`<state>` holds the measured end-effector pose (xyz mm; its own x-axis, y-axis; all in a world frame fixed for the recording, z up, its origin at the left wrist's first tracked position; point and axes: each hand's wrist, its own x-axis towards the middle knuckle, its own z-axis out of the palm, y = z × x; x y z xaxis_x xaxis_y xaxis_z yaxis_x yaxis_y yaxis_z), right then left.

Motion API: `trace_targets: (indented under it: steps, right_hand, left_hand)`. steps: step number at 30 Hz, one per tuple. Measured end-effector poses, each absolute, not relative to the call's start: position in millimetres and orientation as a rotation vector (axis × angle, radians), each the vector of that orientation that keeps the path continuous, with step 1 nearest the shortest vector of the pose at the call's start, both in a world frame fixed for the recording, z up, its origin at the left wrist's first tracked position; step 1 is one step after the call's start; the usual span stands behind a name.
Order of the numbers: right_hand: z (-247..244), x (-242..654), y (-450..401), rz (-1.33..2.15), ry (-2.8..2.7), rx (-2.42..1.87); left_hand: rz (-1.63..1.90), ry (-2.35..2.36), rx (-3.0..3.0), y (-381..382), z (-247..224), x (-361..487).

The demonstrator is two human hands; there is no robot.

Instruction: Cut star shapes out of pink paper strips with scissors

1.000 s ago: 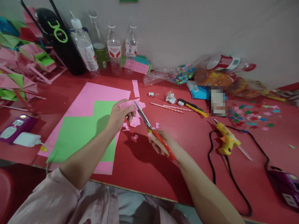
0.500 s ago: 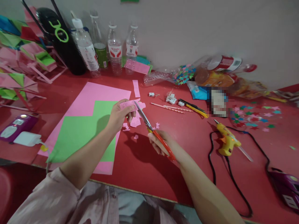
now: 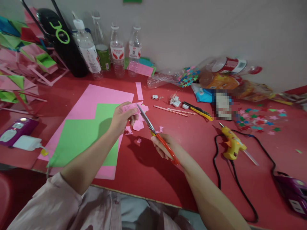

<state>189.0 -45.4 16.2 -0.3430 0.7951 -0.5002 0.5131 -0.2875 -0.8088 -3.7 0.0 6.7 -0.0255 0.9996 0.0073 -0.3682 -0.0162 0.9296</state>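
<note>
My left hand (image 3: 122,119) pinches a small piece of pink paper (image 3: 128,108) that has star outlines drawn on it. In my right hand (image 3: 166,148) is a pair of scissors (image 3: 146,119) with red and yellow handles, its blade tips at the paper's right edge. The blades look nearly closed. Below lie pink paper scraps (image 3: 138,124) and a few small cut pink stars (image 3: 161,129). Under my left forearm a green sheet (image 3: 79,140) rests on a larger pink sheet (image 3: 96,93).
A yellow hot glue gun (image 3: 232,145) with a black cord lies right. Behind are a utility knife (image 3: 201,112), striped paper straws (image 3: 175,110) and scattered paper stars (image 3: 261,119). Clear bottles (image 3: 117,52) line the wall. Purple power strips (image 3: 18,129) sit left and right.
Almost nothing differs. The view has shifted very slightly, while both hands, the paper and the scissors keep nearly the same positions.
</note>
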Motion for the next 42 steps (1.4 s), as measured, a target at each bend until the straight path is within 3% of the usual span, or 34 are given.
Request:
trace_targets:
  steps: [17,42]
  right_hand:
    - [17,190,-46,1.659,-1.725,-1.64]
    - [12,197,-44,1.9,-1.706,-1.309]
  left_hand:
    - [1.379,0.963,0.931,0,4,-4]
    - [1.543,0.935,0.983,2,-2,-2]
